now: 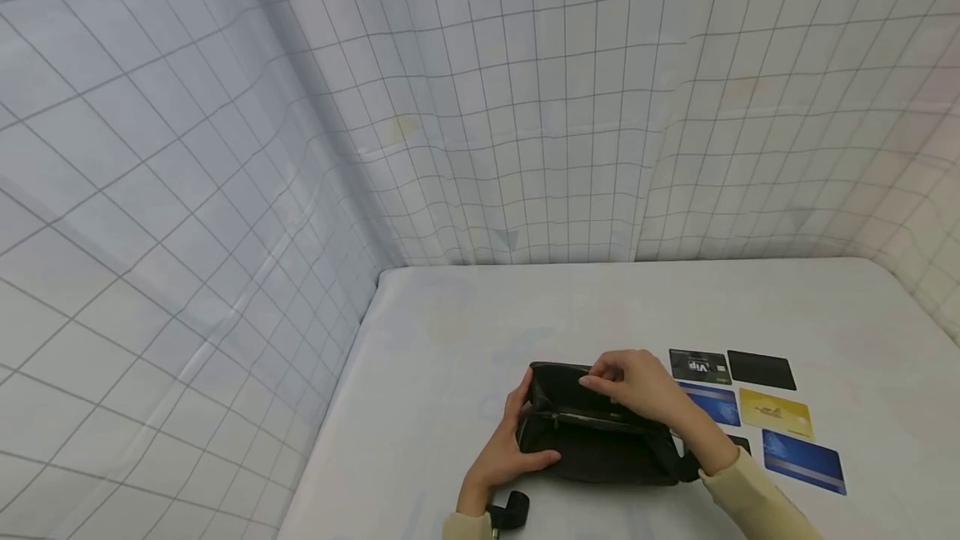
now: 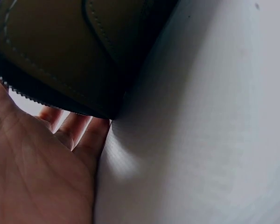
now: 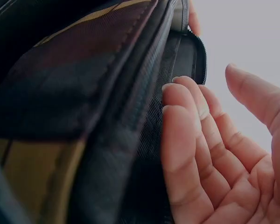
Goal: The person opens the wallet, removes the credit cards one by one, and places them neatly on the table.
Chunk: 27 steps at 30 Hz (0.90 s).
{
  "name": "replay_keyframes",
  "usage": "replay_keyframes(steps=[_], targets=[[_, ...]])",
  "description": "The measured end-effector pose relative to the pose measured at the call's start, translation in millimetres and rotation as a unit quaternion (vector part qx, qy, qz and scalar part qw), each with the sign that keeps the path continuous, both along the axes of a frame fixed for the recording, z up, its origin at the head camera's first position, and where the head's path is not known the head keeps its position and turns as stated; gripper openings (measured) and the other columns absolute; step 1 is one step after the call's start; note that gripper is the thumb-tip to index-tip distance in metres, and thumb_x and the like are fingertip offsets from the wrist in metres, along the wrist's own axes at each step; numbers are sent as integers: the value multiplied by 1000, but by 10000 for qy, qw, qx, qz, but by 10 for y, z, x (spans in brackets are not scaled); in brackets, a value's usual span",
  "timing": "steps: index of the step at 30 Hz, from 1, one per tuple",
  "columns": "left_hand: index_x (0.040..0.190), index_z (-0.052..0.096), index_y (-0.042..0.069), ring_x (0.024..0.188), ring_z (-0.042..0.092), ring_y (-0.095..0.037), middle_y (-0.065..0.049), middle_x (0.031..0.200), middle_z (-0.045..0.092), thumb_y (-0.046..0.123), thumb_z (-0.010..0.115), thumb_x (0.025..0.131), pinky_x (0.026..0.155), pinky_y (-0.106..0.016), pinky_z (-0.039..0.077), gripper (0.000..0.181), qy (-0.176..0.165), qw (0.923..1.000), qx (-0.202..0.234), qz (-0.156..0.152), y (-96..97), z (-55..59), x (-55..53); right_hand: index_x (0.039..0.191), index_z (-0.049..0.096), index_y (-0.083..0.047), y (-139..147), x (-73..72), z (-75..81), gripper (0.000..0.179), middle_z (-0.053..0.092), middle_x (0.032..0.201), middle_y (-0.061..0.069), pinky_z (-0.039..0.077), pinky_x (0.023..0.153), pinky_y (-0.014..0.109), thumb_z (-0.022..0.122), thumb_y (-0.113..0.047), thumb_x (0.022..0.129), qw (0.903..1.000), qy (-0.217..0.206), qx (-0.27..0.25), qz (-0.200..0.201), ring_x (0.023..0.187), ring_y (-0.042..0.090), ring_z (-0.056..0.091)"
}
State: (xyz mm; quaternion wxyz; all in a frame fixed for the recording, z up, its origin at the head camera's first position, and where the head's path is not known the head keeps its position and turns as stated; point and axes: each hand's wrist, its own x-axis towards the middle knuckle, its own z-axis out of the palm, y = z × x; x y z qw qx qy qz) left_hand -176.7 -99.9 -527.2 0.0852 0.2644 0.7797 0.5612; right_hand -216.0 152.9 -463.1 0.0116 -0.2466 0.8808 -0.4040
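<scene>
A black zip-around wallet [image 1: 600,458] lies spread open on the white table, its inner zipped divider running lengthwise. My left hand [image 1: 504,450] holds the wallet's left end, thumb along the near side and fingers at the far side. In the left wrist view, those fingers [image 2: 91,135] reach behind the toothed zip edge. Over the far compartment is my right hand [image 1: 633,382], palm toward the wallet. In the right wrist view its bent fingers [image 3: 179,149] lie along the dark fabric lining [image 3: 151,126], with the thumb [image 3: 252,88] held apart and nothing between them.
Right of the wallet lie a black Vip card [image 1: 700,367], a plain black card [image 1: 761,370], a yellow card [image 1: 776,413] and two blue cards, one nearer [image 1: 804,461] and one farther [image 1: 712,404]. The right forearm partly covers another dark card [image 1: 741,443]. Grid-patterned white curtains [image 1: 510,123] surround the table.
</scene>
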Motion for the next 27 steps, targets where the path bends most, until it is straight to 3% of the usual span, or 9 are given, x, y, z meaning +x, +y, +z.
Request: replay_keyframes(steps=[6,13,16,22,27], targets=[[154,-2,15,129,34,-34,-12,152,12,6,76,79,99,-56,29,109,78,10000,6,15,6,-20,-18,83,69,-9,-17,12,1,29,61,64,-2,46,49,27,65,-38,89,9983,-577,58,5,51,17,59],[154,-1,25,129,35,-30,-2,153,13,12,80,77,99,-56,29,113,178,9997,23,139,-12,-343,-110,77,68,-15,-37,101,-85,27,57,58,-6,44,47,29,69,-40,85,9964,-792,162,-239,49,13,54],[154,0,26,129,35,-30,-1,153,14,17,80,77,98,-57,30,112,192,9997,64,129,-23,-395,-128,74,67,-18,-43,126,-129,26,54,55,-9,41,46,29,71,-42,83,9964,-674,290,-434,48,12,51],[154,-2,26,130,33,-31,-2,153,11,12,79,78,100,-57,27,111,27,9999,59,113,-15,-336,-108,74,69,-20,-48,145,-170,21,52,55,-11,39,47,28,75,-40,80,9960,-456,473,-601,48,9,47],[154,-2,18,131,32,-34,-10,152,11,8,77,79,100,-56,27,110,-36,10000,35,40,-4,-102,-33,74,69,-20,-55,148,-199,21,51,55,-11,38,47,28,76,-39,79,9951,-440,590,-664,48,9,46]])
